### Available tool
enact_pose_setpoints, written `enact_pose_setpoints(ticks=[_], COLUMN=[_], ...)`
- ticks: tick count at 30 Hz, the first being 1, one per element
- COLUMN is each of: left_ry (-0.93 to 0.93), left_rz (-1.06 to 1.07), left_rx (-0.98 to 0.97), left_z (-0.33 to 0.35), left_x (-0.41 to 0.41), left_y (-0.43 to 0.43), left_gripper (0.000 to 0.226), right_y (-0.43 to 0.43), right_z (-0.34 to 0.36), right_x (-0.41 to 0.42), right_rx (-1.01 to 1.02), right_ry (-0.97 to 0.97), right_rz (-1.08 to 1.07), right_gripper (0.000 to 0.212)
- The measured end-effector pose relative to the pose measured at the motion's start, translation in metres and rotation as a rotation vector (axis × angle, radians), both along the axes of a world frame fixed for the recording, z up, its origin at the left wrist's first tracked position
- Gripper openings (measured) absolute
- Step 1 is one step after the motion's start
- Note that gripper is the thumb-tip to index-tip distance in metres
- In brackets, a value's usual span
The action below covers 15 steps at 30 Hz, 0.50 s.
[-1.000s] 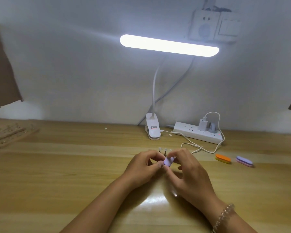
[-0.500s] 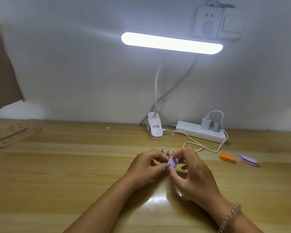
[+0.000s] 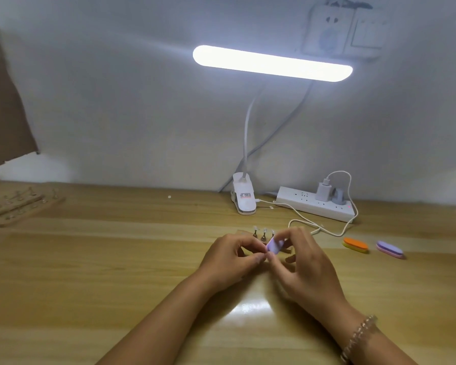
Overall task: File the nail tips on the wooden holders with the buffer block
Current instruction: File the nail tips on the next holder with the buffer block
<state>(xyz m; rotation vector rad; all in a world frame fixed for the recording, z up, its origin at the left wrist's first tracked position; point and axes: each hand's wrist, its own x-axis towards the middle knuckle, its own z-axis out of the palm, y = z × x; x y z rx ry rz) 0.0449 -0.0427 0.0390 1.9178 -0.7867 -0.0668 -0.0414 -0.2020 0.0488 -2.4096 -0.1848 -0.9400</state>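
Buffer block [image 3: 275,246] is pinched in the right hand [image 3: 304,262], lilac face slanting toward the left hand [image 3: 231,256], long axis hidden by fingers. Left fingertips curl together; whether they hold anything is unclear.

head view, forward and down, close over desk [image 3: 90,272].

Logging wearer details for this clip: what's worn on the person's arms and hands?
No sleeves or gloves: the arms are bare. A bracelet of small pale beads circles the right wrist. No rings show on the left hand or right hand.
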Motion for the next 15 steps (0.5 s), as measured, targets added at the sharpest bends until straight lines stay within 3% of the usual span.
enact_pose_setpoints(ticks=[3, 8, 12, 15], left_ry=[0.022, -0.015, -0.019, -0.031], left_rz=[0.018, -0.005, -0.002, 0.007], left_rx=[-0.044, 0.023, -0.015, -0.019], left_z=[0.0003, -0.0015, 0.0004, -0.0005], left_x=[0.0006, 0.0002, 0.0017, 0.0004], left_y=[0.0011, -0.0008, 0.0009, 0.0001], left_gripper=[0.016, 0.013, 0.014, 0.011], right_y=[0.0060, -0.0008, 0.0052, -0.0024], right_z=[-0.0006, 0.0008, -0.0025, -0.0005], right_x=[-0.0048, 0.0015, -0.0037, -0.0011], right_rx=[-0.055, 0.049, -0.015, 0.114], right_ry=[0.011, -0.023, 0.012, -0.035], right_rz=[0.085, -0.003, 0.112, 0.045], right_gripper=[0.018, 0.025, 0.018, 0.021])
